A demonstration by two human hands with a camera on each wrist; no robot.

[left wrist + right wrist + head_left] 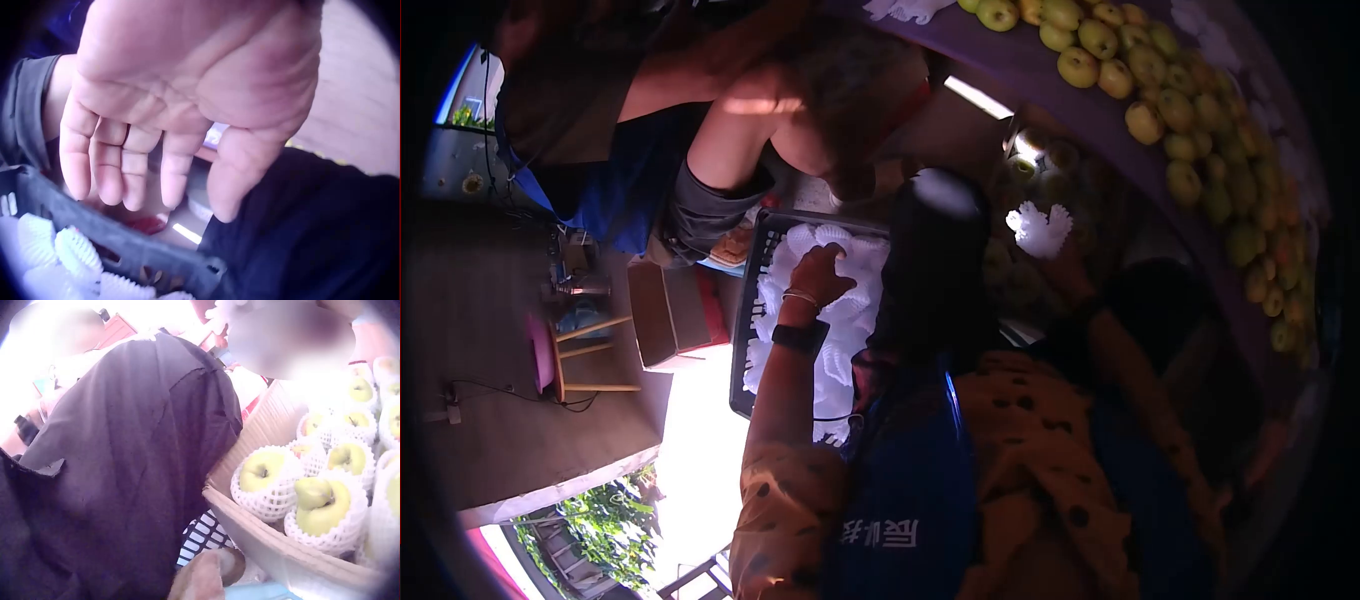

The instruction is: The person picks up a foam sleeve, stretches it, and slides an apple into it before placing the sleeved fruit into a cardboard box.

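Note:
Above a black crate (738, 375) of white foam nets (840, 330), the left hand (822, 275) hangs with its fingers loosely bent. In the left wrist view, its palm (194, 94) shows bare, beside the crate rim (125, 234) and nets (78, 250). The right hand (1063, 272) grips a spread white foam net (1040, 228) near the box of apples; whether anything is inside the net, I cannot tell. That net (228, 312) appears at the top of the right wrist view, where the hand is mostly blurred or hidden.
Netted green-yellow apples (265, 475) fill a cardboard box (281, 540). Bare apples (1145, 120) are heaped on a purple surface (1040, 90). Another person's bare legs (735, 140) are beyond the crate. An open carton (662, 310) and a pink-seated stool (543, 350) stand at left.

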